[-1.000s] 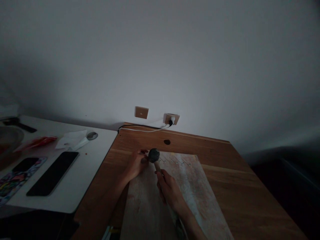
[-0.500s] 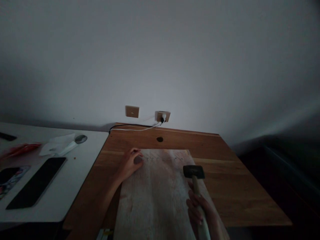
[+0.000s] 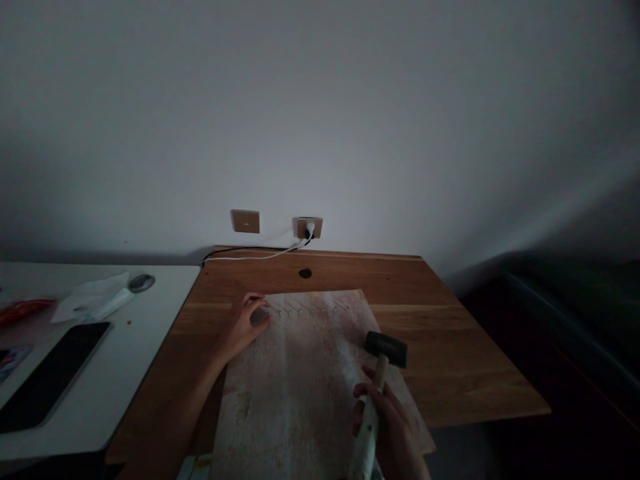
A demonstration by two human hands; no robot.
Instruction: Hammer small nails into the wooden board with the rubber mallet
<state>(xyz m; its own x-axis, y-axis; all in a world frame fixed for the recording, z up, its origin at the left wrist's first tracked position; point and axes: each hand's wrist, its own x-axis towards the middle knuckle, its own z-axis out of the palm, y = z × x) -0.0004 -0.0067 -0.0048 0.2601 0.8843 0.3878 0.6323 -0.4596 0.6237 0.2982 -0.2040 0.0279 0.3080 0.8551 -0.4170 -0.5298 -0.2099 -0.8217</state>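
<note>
A pale worn board (image 3: 300, 387) lies on a wooden desk (image 3: 450, 347). My right hand (image 3: 387, 427) is closed round the light wooden handle of a black-headed mallet (image 3: 385, 349), whose head hovers over the board's right edge. My left hand (image 3: 245, 320) rests at the board's far left corner, fingers curled round a small dark object I cannot make out. A row of small marks runs along the board's far edge.
A white table (image 3: 125, 360) adjoins the desk on the left, carrying a black phone (image 3: 50, 377), crumpled white paper (image 3: 90, 297) and a small round metal piece (image 3: 141, 283). Wall sockets with a white and a black cable (image 3: 250, 255) sit behind the desk. The room is dim.
The mallet head was at my left hand a second ago; my right hand has swung it back and to the right. My left hand stays at the board's corner.
</note>
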